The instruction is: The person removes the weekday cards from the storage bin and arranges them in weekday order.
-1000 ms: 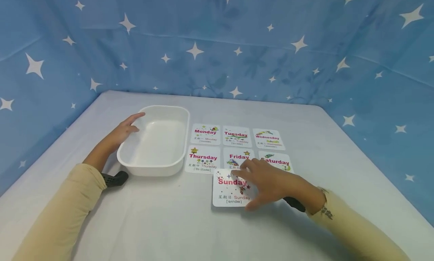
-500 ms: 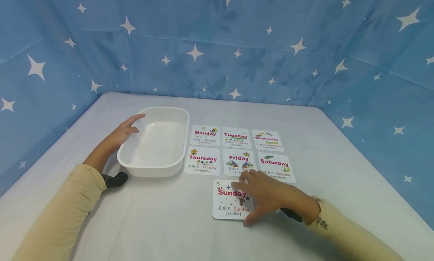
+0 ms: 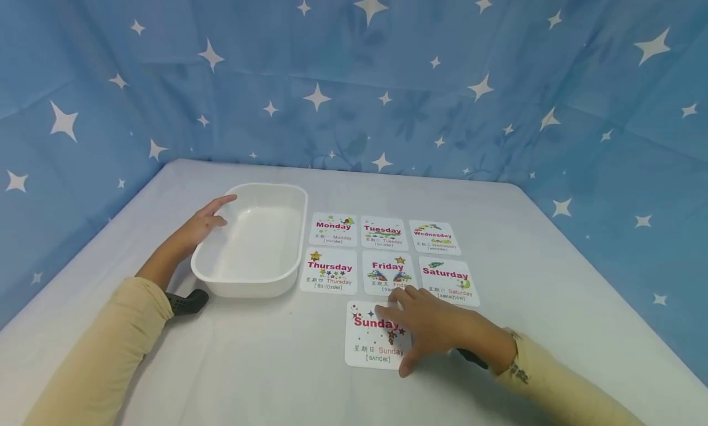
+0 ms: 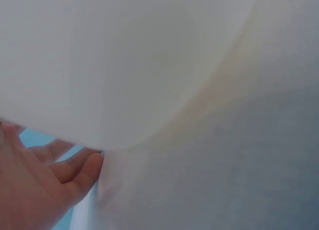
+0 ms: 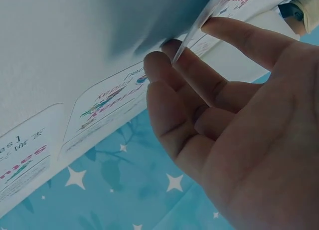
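My left hand [image 3: 201, 226] holds the left rim of a white plastic basin [image 3: 284, 281]; a finger and the thumb show over the rim in the head view, and other fingers [image 4: 82, 172] lie against the outer wall in the left wrist view. My right hand [image 3: 434, 324] holds the right side of a "Sunday" card [image 3: 367, 340]. In the right wrist view one finger [image 5: 224, 28] lies on the printed face, with others behind the card's edge. The right side of this card is partly covered by my hand. It sits in front of the "Friday" card [image 3: 387, 267].
A first row has "Monday" [image 3: 333, 229], "Tuesday" [image 3: 383, 232] and "Wednesday" [image 3: 434, 236] cards. Below lie "Thursday" [image 3: 329, 271], "Friday" and "Saturday" [image 3: 448, 278]. A white cloth covers the table [image 3: 249, 352]. A blue star-printed curtain [image 3: 354, 75] stands behind it.
The Sunday card and my right hand have moved down toward the near side, uncovering more of Friday and Saturday. The left hand stays on the basin. The head view has tilted up slightly.
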`<state>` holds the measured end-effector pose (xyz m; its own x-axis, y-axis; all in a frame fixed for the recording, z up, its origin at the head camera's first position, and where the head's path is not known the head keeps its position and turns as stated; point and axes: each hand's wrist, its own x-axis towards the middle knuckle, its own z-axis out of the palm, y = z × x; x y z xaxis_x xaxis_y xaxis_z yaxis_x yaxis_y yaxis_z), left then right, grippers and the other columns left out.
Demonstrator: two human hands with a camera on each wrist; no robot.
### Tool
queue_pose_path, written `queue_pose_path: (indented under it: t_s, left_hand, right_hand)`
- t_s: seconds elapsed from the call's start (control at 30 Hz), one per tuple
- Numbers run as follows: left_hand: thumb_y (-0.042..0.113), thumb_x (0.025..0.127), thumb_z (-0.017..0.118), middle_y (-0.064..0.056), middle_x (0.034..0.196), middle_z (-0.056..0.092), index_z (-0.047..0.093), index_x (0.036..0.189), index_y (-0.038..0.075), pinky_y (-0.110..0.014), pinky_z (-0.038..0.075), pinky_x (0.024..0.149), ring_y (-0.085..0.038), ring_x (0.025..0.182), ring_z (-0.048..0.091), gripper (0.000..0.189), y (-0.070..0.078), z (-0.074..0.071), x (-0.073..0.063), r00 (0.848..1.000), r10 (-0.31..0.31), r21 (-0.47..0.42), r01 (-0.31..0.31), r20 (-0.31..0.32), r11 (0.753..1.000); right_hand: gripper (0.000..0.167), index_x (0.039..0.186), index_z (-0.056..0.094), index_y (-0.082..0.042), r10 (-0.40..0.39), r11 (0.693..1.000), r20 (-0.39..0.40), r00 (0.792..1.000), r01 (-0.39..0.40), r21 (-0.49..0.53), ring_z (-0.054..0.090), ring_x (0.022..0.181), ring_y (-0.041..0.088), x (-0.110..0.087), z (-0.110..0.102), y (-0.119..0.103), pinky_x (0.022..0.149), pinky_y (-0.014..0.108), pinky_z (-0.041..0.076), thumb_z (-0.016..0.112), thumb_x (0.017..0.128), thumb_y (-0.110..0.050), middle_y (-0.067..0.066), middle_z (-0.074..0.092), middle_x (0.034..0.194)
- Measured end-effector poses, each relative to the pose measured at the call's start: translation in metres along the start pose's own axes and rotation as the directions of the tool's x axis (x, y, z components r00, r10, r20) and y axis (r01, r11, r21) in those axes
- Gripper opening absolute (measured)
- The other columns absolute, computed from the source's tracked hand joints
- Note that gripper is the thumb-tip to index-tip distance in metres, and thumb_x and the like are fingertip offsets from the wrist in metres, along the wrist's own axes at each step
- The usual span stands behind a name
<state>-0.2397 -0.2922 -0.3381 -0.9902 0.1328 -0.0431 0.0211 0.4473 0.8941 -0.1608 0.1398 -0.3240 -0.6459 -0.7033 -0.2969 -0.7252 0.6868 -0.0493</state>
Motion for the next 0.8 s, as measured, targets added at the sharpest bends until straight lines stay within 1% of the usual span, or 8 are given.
queue_pose_path:
  t_s: [0.17,0.3,0.37,0.47,0.53,0.6,0.73,0.8]
  left_hand:
    - [0.003,0.087,0.034,-0.015,0.153,-0.009,0.008,0.147,0.010,-0.062,0.014,0.106,-0.042,0.138,-0.003,0.066,0.001,0.000,0.002,1.000,0.017,-0.010,-0.017,-0.001,1.000]
    - [0.003,0.088,0.034,-0.015,0.153,-0.009,0.008,0.147,0.010,-0.061,0.016,0.106,-0.042,0.138,-0.002,0.065,-0.001,0.001,0.002,1.000,0.012,-0.003,-0.012,0.000,1.000]
    - [0.005,0.090,0.032,-0.016,0.153,-0.008,0.007,0.147,0.011,-0.061,0.018,0.105,-0.042,0.138,0.001,0.063,-0.001,0.001,0.002,1.000,0.019,0.007,-0.019,0.002,1.000]
    - [0.011,0.093,0.028,-0.017,0.153,-0.006,0.006,0.148,0.012,-0.061,0.019,0.105,-0.044,0.138,0.003,0.059,-0.002,-0.001,-0.002,1.000,0.028,0.034,-0.028,-0.002,0.999]
    - [0.017,0.096,0.025,-0.018,0.153,-0.003,0.006,0.148,0.013,-0.061,0.019,0.105,-0.044,0.137,0.005,0.055,-0.002,-0.002,-0.004,0.999,0.035,0.086,-0.034,-0.008,0.996]
    - [0.023,0.099,0.022,-0.020,0.152,0.002,0.008,0.148,0.011,-0.061,0.020,0.104,-0.046,0.136,0.009,0.053,-0.001,-0.005,-0.007,0.999,0.050,0.155,-0.046,-0.021,0.987]
    - [0.035,0.099,0.020,-0.026,0.149,0.013,0.016,0.146,0.005,-0.063,0.018,0.103,-0.048,0.134,0.014,0.055,0.006,-0.013,-0.015,0.992,0.099,0.323,-0.068,-0.079,0.944]
    - [0.040,0.099,0.020,-0.028,0.148,0.013,0.015,0.146,0.004,-0.066,0.015,0.102,-0.049,0.134,0.012,0.060,0.014,-0.015,-0.019,0.990,0.105,0.391,-0.060,-0.095,0.919]
  right_hand:
    - [0.095,0.140,0.038,-0.022,0.003,1.000,0.001,1.000,-0.003,-0.004,0.036,0.110,0.019,-0.001,0.001,0.001,0.094,0.038,0.037,0.076,0.059,-0.055,0.004,0.038,0.133]
    - [0.095,0.140,0.036,-0.023,-0.001,1.000,0.007,1.000,0.001,-0.006,0.037,0.108,0.017,-0.001,0.002,0.001,0.091,0.035,0.040,0.075,0.059,-0.055,0.003,0.037,0.133]
    - [0.095,0.141,0.036,-0.024,0.003,1.000,0.009,1.000,-0.003,-0.020,0.037,0.107,0.017,0.000,0.003,0.002,0.090,0.034,0.040,0.075,0.059,-0.056,0.002,0.038,0.132]
    - [0.095,0.141,0.036,-0.026,-0.003,0.999,0.013,1.000,0.003,-0.049,0.037,0.108,0.017,0.004,0.003,0.002,0.091,0.034,0.040,0.074,0.059,-0.056,0.002,0.038,0.132]
    - [0.095,0.140,0.036,-0.026,-0.005,0.998,0.016,1.000,0.006,-0.057,0.037,0.109,0.017,0.006,0.002,0.002,0.092,0.035,0.040,0.074,0.059,-0.057,0.001,0.039,0.132]
    - [0.095,0.140,0.036,-0.026,-0.016,0.997,0.017,1.000,0.017,-0.075,0.037,0.109,0.017,0.008,0.002,0.002,0.092,0.035,0.040,0.073,0.059,-0.058,0.001,0.039,0.132]
    - [0.096,0.141,0.035,-0.026,-0.037,0.996,0.012,0.999,0.038,-0.083,0.037,0.114,0.019,0.012,-0.001,0.002,0.096,0.037,0.038,0.070,0.059,-0.062,0.001,0.039,0.133]
    - [0.096,0.142,0.032,-0.028,-0.010,0.999,-0.011,1.000,0.009,-0.040,0.034,0.123,0.022,0.016,-0.008,0.004,0.101,0.042,0.036,0.068,0.061,-0.063,0.002,0.035,0.140]
